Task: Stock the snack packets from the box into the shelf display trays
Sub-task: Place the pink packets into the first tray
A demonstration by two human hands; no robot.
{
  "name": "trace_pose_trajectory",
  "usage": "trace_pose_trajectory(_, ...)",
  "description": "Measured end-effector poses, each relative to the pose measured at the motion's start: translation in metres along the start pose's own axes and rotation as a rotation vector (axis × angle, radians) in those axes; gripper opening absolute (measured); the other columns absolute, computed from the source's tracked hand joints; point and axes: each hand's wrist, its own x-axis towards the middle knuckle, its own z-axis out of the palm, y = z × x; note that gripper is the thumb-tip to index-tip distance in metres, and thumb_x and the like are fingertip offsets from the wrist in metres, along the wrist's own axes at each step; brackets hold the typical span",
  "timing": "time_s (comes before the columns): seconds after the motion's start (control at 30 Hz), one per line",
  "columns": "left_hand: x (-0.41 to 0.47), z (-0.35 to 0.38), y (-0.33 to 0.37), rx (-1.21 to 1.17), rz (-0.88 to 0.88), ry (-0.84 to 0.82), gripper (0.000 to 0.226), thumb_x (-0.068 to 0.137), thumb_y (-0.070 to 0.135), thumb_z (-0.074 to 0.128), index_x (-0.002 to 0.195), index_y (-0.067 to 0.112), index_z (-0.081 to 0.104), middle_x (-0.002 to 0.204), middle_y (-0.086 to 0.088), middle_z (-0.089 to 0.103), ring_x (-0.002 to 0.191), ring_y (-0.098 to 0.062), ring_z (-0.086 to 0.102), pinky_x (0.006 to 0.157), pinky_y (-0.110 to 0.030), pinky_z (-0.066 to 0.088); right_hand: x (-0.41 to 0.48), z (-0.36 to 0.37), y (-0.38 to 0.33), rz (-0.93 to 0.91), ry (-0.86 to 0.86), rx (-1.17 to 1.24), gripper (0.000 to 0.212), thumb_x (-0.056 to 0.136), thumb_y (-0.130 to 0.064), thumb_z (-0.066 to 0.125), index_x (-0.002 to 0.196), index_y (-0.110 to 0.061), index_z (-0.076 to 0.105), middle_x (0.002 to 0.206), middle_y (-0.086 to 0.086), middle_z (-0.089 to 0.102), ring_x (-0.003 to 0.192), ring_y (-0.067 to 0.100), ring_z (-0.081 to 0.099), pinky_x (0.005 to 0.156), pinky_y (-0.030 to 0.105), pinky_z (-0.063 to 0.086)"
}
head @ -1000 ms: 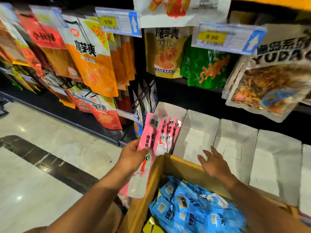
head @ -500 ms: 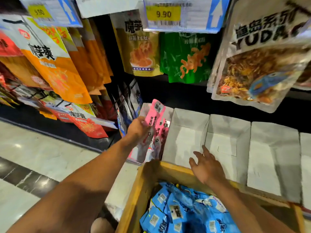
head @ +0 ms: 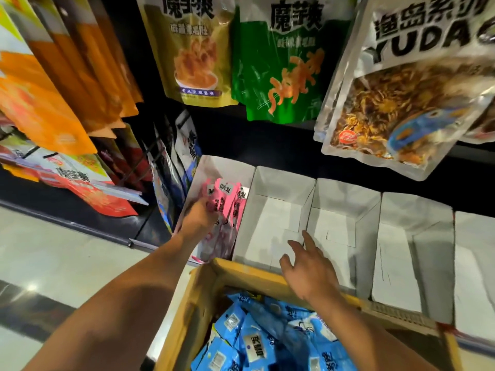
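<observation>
Dim shelf [head: 267, 140], black gaps; glare spots on the floor [head: 53, 253]; left hand [head: 198, 218] and pink packets [head: 222, 200] motion-smeared; edges bowing.

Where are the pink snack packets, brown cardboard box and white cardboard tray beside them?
Pink snack packets [head: 223, 202]: head view, middle packet's label.
Brown cardboard box [head: 249, 273]: head view, far rim.
White cardboard tray [head: 270, 223]: head view, bare floor.

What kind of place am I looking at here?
Probably a shop's snack aisle: hanging snack bags above a row of white display trays, one holding pink packets, and a cardboard box of blue packets.
</observation>
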Motion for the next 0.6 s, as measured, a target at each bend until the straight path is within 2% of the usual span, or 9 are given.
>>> trace_pose_trajectory(0.03,-0.002,-0.001,0.0,0.006,0.043,-0.006,0.004,0.094,0.018,0.065,0.095,0.021,0.063,0.086,-0.003,0.071,0.075,-0.023,0.066,0.061,-0.029,0.049,0.0,0.0,0.0,0.0,0.004,-0.001,0.06,0.097,-0.056,0.029,0.152,-0.033,0.036,0.168,-0.004,0.005,0.145,0.022,0.033,0.114,0.04,0.036)
trace_pose_trajectory(0.13,-0.007,-0.006,-0.004,0.064,0.104,-0.014,0.026,0.093,0.03,0.062,0.119,0.027,0.064,0.1,-0.001,0.072,0.085,-0.022,0.068,0.068,-0.03,0.053,0.001,0.0,0.0,0.004,0.002,0.006,0.059,0.096,-0.056,0.031,0.151,-0.033,0.038,0.168,-0.004,0.006,0.145,0.021,0.032,0.114,0.04,0.035)
trace_pose_trajectory(0.2,-0.011,-0.011,-0.009,0.122,0.115,-0.027,0.041,0.089,0.042,0.059,0.128,0.03,0.059,0.104,-0.002,0.072,0.089,-0.027,0.068,0.077,-0.036,0.058,0.002,0.001,0.001,0.007,-0.001,0.013,0.059,0.096,-0.056,0.032,0.15,-0.033,0.04,0.168,-0.004,0.007,0.145,0.022,0.032,0.114,0.041,0.035)
trace_pose_trajectory(0.3,-0.021,-0.019,-0.023,0.229,0.109,-0.015,0.048,0.086,0.043,0.061,0.132,0.028,0.056,0.115,-0.009,0.068,0.1,-0.037,0.066,0.083,-0.046,0.057,0.001,0.003,0.002,0.007,0.0,0.035,0.058,0.096,-0.055,0.034,0.149,-0.033,0.042,0.168,-0.002,0.009,0.146,0.024,0.03,0.115,0.043,0.034)
trace_pose_trajectory(0.43,-0.059,-0.03,-0.023,0.278,0.24,-0.001,0.051,0.091,0.051,0.052,0.132,0.022,0.058,0.124,-0.011,0.066,0.115,-0.036,0.06,0.091,-0.046,0.054,-0.004,-0.002,-0.001,0.016,-0.034,0.021,0.057,0.1,-0.054,0.033,0.151,-0.028,0.039,0.167,0.001,0.013,0.149,0.026,0.024,0.118,0.044,0.028)
trace_pose_trajectory(0.53,-0.103,-0.037,-0.011,0.349,0.25,0.011,0.045,0.092,0.037,0.064,0.135,0.024,0.059,0.136,-0.011,0.06,0.124,-0.036,0.056,0.101,-0.045,0.051,-0.027,-0.01,-0.009,-0.04,-0.011,0.067,0.06,0.101,-0.052,0.04,0.153,-0.025,0.032,0.165,0.003,0.019,0.148,0.027,0.025,0.117,0.044,0.028)
trace_pose_trajectory(0.6,-0.137,-0.039,-0.009,0.393,0.321,-0.007,0.047,0.088,0.029,0.068,0.134,0.028,0.06,0.137,-0.007,0.058,0.125,-0.036,0.055,0.101,-0.047,0.05,-0.053,-0.017,-0.013,-0.113,-0.015,0.084,0.063,0.1,-0.051,0.045,0.155,-0.025,0.027,0.165,0.003,0.02,0.149,0.026,0.023,0.118,0.045,0.029)
